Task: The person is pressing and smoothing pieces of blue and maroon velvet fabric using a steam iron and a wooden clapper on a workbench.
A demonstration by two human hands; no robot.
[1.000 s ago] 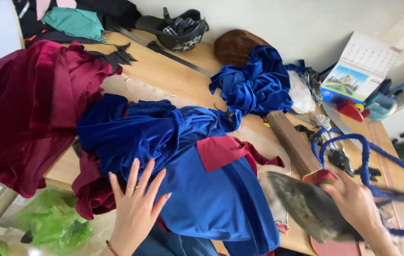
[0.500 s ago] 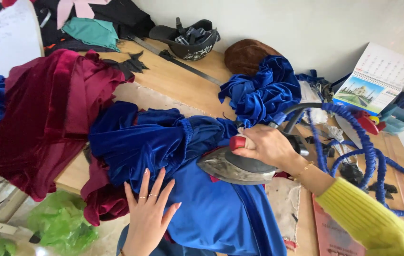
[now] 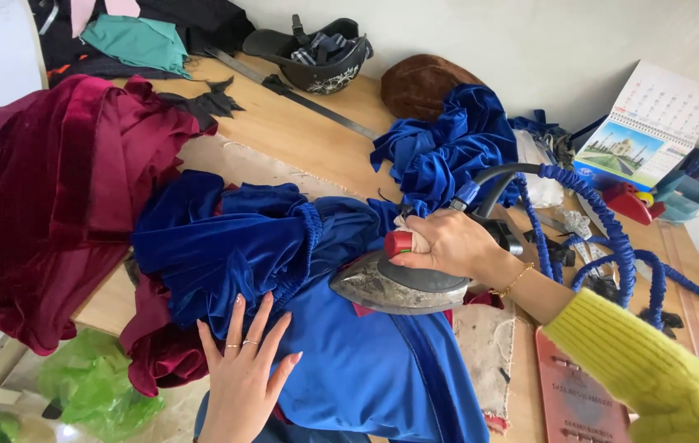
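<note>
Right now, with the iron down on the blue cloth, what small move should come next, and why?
Probably glide the iron toward the gathered velvet. The right hand grips its handle, the nose points that way, and the left hand lies flat on the blue cloth, holding it smooth.

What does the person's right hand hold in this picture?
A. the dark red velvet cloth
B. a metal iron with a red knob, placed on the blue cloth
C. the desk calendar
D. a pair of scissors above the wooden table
B: the right hand grips the handle of the iron, whose soleplate sits on the blue cloth, while the left hand lies flat on that cloth.
</note>
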